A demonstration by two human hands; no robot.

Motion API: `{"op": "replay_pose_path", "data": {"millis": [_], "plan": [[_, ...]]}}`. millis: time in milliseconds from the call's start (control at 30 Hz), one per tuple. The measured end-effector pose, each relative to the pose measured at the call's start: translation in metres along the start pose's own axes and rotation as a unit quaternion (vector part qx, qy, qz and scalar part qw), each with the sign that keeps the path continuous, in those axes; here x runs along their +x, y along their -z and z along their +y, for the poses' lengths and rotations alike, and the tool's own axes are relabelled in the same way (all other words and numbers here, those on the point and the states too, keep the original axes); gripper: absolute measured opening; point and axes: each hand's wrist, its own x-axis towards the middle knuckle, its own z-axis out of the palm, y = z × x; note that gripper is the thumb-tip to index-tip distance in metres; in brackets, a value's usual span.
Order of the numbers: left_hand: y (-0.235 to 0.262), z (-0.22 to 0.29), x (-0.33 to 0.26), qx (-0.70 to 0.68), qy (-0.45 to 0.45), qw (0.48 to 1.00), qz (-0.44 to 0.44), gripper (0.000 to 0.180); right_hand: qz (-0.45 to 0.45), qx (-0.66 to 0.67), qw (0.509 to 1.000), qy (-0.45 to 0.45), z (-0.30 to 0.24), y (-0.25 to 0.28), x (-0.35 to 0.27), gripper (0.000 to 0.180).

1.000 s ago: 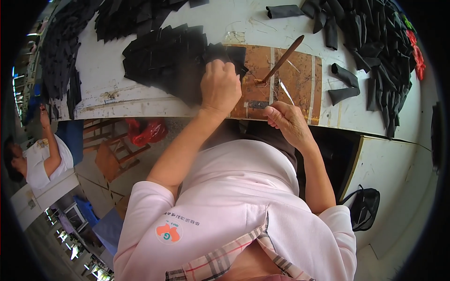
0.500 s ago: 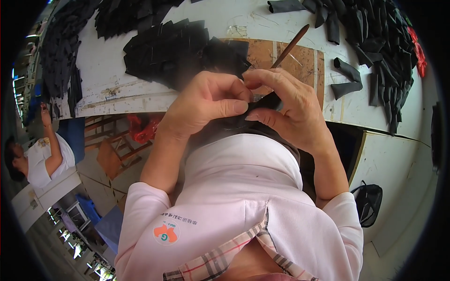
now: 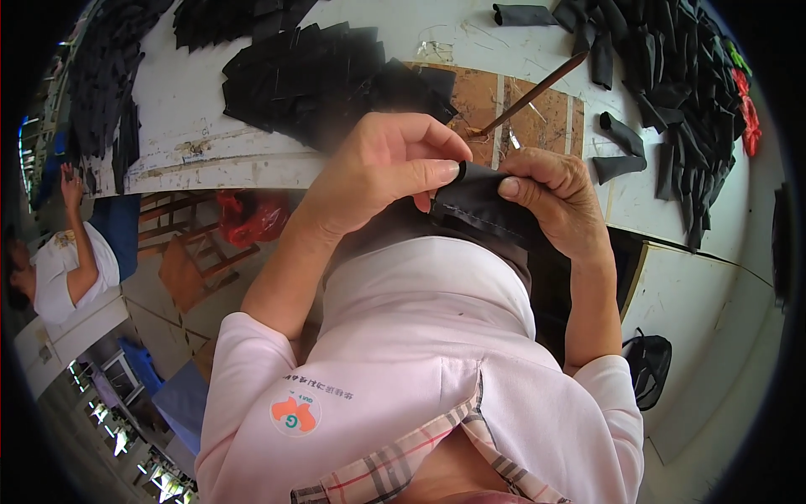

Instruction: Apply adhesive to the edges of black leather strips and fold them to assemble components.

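Note:
Between my hands, close to the table's near edge, hangs a black fabric piece [image 3: 480,204] with a pale line of stitches along its lower part. My left hand [image 3: 382,172] pinches its left end between thumb and fingers, at a folded edge. On the right end, my right hand [image 3: 556,195] is closed with its thumb pressed on top of the cloth. Just beyond my hands a slim brown pointed stick [image 3: 535,91] rises at a slant from a worn brown board [image 3: 541,122]. How the stick is fixed cannot be made out.
Black fabric pieces lie in an overlapping stack [image 3: 306,80] at the left, with a loose heap of narrow pieces [image 3: 672,109] at the right. The white table [image 3: 218,172] ends before me. A wooden stool [image 3: 189,269], a red bag [image 3: 252,220] and another person [image 3: 71,260] are at left.
My hands have moved apart, the right one going right and slightly down. The fabric now stretches between them, showing its stitched line. The whole view has shifted slightly.

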Motion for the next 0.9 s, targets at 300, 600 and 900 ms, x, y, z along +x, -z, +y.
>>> {"op": "replay_pose_path", "data": {"millis": [300, 600, 900], "plan": [[-0.014, -0.014, 0.010, 0.212, -0.034, 0.963, 0.161, 0.007, 0.141, -0.380, 0.903, 0.141, 0.004, -0.015, 0.013, 0.021], [-0.043, -0.033, 0.018, 0.344, -0.239, 0.854, 0.309, 0.008, 0.234, -0.175, 0.950, 0.111, 0.000, -0.036, 0.012, 0.011], [-0.033, -0.032, 0.019, -0.020, -0.115, 0.947, 0.301, 0.014, 0.329, -0.205, 0.917, 0.099, 0.012, -0.045, 0.019, 0.011]]}}
